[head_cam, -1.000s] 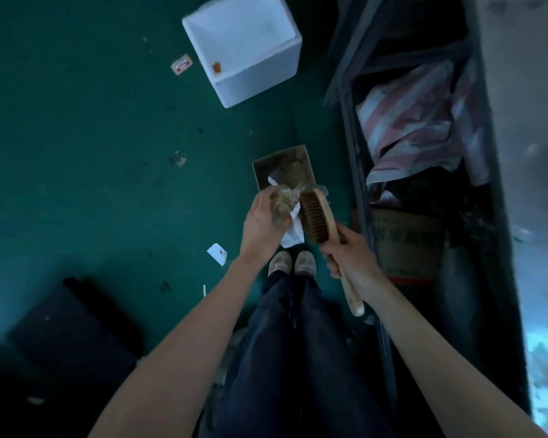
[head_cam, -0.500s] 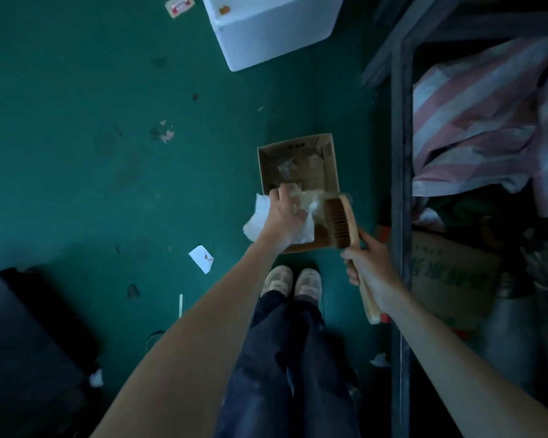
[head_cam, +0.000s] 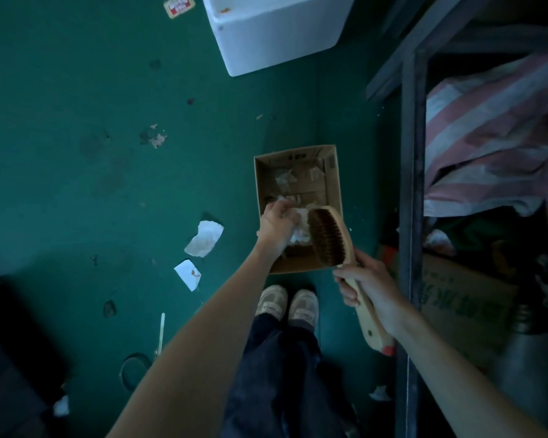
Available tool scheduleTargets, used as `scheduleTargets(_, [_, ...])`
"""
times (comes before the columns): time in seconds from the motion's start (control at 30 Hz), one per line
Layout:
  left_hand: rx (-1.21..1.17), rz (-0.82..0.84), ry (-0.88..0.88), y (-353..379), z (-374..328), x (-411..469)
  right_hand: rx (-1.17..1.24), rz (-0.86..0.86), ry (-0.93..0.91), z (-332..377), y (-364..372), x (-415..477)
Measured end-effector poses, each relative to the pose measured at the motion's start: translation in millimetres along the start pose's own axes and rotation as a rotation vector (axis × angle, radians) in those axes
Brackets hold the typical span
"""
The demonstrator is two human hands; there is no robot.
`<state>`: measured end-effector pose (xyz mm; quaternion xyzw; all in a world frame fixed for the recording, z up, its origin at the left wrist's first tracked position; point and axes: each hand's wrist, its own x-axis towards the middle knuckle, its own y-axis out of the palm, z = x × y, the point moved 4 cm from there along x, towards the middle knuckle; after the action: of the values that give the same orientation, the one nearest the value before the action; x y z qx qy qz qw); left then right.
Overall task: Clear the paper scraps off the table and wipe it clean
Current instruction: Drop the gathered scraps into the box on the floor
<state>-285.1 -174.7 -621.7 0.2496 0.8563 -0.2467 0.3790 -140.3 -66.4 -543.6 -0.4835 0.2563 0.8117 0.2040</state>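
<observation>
— Dumping that lot already?

— Yes. My left hand is down over the box, fingers bunched on a wad of scraps, so they fall inside and not on the floor.

— And the brush?

— My right hand is wrapped shut round its handle, bristles turned toward the left hand, head touching the wad. I hold it there as a wall, I'd judge, to keep bits from spilling past the rim.

— How are your arms?

— Both stretched forward and down, the left wrist bent over the near edge of the box, the right held just beside it, lower.

— Anything missed?

— Two papers lie on the floor left of my left hand. No table in sight from here.
</observation>
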Motion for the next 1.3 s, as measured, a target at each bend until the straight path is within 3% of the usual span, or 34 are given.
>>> scheduleTargets(0.13, [0.017,-0.038,-0.010,-3,4,-6,0.011,-0.008,0.012,-4,-6,9])
scheduleTargets(0.27, [-0.229,0.157,-0.060,-1,6,-16,0.009,0.015,0.017,-8,-7,15])
scheduleTargets(0.33, [-0.244,0.191,-0.021,-2,7,-18,-0.004,0.023,0.025,-9,-6,17])
scheduleTargets(0.57, [-0.174,0.083,-0.055,-2,9,-19,-0.004,0.008,-0.004,-8,0,11])
scheduleTargets(0.73, [-0.151,-0.109,-0.108,-7,17,-12,0.136,-0.069,-0.083,-4,-4,9])
scheduleTargets(0.97, [-0.134,0.014,-0.158,-3,18,-14,0.110,-0.102,-0.085,2,-13,2])
scheduleTargets(1.3, [-0.176,-0.027,-0.125,-45,-37,-89,0.080,-0.182,-0.067,27,18,-76])
